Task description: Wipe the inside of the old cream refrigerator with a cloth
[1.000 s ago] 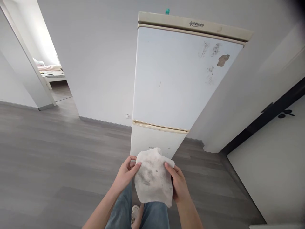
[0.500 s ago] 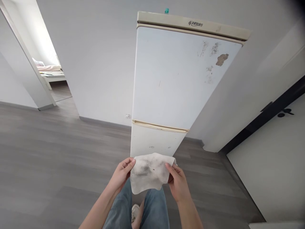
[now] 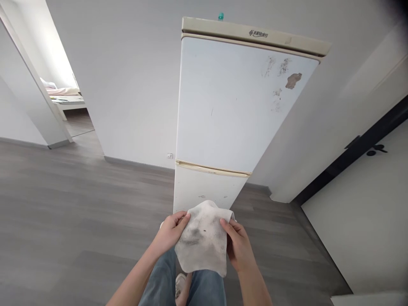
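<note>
Left hand (image 3: 170, 232) and right hand (image 3: 237, 245) both closed on opposite edges of a soiled wipe (image 3: 201, 240), which hangs between them; fridge (image 3: 223, 110) stands beyond the grip.

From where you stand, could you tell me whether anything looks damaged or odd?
Yes: the fridge has a peeled-looking brown patch near its top right, with dark marks around it, and the wipe looks soiled.
</note>
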The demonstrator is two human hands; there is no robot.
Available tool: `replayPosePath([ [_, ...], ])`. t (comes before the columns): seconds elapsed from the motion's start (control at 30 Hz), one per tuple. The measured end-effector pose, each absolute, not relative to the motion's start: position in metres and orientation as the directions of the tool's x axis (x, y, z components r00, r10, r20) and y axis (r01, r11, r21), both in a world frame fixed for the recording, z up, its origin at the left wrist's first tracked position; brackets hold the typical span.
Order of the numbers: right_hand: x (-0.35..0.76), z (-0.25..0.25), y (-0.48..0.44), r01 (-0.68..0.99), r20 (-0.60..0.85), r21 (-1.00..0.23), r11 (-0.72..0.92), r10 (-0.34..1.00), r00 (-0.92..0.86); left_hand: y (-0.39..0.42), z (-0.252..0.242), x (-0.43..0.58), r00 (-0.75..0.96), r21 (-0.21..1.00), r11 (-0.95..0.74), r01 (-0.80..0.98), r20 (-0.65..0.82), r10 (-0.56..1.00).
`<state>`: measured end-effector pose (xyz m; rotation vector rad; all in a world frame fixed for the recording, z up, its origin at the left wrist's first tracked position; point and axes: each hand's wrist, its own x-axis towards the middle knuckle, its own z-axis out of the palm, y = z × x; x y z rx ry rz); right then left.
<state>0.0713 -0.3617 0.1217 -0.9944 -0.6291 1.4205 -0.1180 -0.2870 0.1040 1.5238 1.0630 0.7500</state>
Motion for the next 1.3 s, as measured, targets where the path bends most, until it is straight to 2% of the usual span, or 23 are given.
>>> replayPosePath([
  [0.1,0.072,0.124,-0.364,-0.514,-0.193,-0.85,-0.12,0.977,0.091,-0.284,0.102,-0.118,0.383,0.961,-0.056,0.272,-0.055,0.922],
  [0.2,0.074,0.125,-0.367,-0.51,-0.191,-0.852,-0.122,0.978,0.084,-0.282,0.1,-0.121,0.364,0.979,-0.036,0.202,-0.041,0.931],
  [0.33,0.074,0.115,-0.365,-0.423,-0.176,-0.9,-0.109,0.977,0.122,-0.282,0.097,-0.125,0.331,0.987,0.119,-0.11,-0.077,0.941],
  [0.43,0.073,0.106,-0.361,-0.345,-0.182,-0.931,-0.119,0.971,0.155,-0.283,0.096,-0.125,0.327,0.897,0.286,-0.338,-0.173,0.929],
  [0.5,0.073,0.102,-0.357,-0.323,-0.195,-0.938,-0.127,0.963,0.187,-0.285,0.097,-0.125,0.305,0.844,0.364,-0.395,-0.253,0.918],
  [0.57,0.073,0.1,-0.355,-0.301,-0.216,-0.943,-0.141,0.948,0.234,-0.289,0.099,-0.124,0.311,0.835,0.415,-0.361,-0.311,0.898],
  [0.63,0.074,0.1,-0.353,-0.265,-0.235,-0.951,-0.162,0.934,0.27,-0.294,0.101,-0.124,0.39,0.866,0.421,-0.271,-0.301,0.87],
  [0.73,0.075,0.1,-0.351,-0.22,-0.244,-0.957,-0.187,0.93,0.275,-0.298,0.103,-0.122,0.527,0.942,0.307,-0.134,-0.194,0.828],
  [0.8,0.077,0.099,-0.351,-0.21,-0.248,-0.958,-0.195,0.931,0.266,-0.298,0.101,-0.121,0.555,0.974,0.214,-0.067,-0.142,0.82],
  [0.93,0.082,0.093,-0.351,-0.215,-0.265,-0.954,-0.209,0.921,0.285,-0.294,0.092,-0.123,0.53,0.977,0.214,0.004,-0.183,0.828],
  [1.1,0.085,0.09,-0.349,-0.218,-0.248,-0.959,-0.18,0.907,0.341,-0.296,0.089,-0.125,0.548,0.902,0.41,-0.138,-0.275,0.79],
  [1.2,0.081,0.096,-0.35,-0.301,-0.253,-0.941,-0.155,0.912,0.324,-0.299,0.098,-0.124,0.557,0.793,0.529,-0.303,-0.304,0.773],
  [1.3,0.074,0.106,-0.354,-0.417,-0.268,-0.896,-0.154,0.936,0.23,-0.299,0.108,-0.125,0.549,0.716,0.575,-0.396,-0.318,0.773],
])
